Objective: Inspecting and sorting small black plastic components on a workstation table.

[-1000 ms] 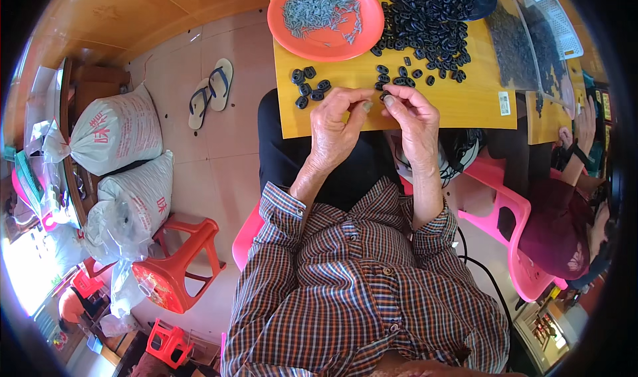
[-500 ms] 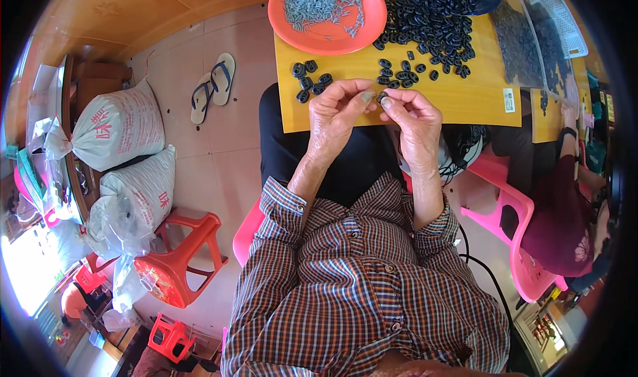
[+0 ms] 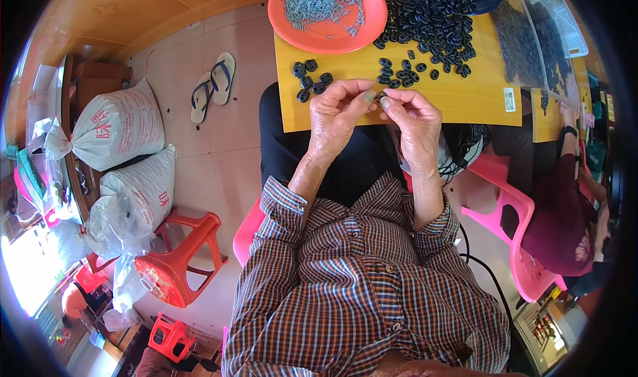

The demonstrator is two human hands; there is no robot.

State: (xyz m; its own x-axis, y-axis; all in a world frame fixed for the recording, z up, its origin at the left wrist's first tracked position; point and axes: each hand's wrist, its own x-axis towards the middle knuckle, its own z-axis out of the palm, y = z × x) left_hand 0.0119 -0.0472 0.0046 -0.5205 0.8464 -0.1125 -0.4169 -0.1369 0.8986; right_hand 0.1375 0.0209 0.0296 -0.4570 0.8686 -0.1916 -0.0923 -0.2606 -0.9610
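Over the near edge of the yellow table [image 3: 465, 101], my two hands meet fingertip to fingertip. My right hand [image 3: 417, 118] pinches a small black oval piece [image 3: 381, 96] between thumb and forefinger. Beside it, the thumb and forefinger of my left hand [image 3: 335, 114] are pressed together; whatever they hold is too small to make out. Just beyond my hands lie a few loose black oval pieces with holes [image 3: 401, 75], and a smaller cluster [image 3: 306, 83] sits to the left.
A red plate [image 3: 327, 45] of small grey metal parts [image 3: 318, 1] stands at the far left of the table. Right of it spreads a big heap of black pieces [image 3: 432, 21]. White sacks [image 3: 123, 124], a red stool [image 3: 176, 261] and slippers [image 3: 212, 88] are leftward. Another person [image 3: 555, 211] sits at right.
My fingertips have shifted very slightly around the black oval piece. Both hands stay in the same place, and the clusters on the table look the same.
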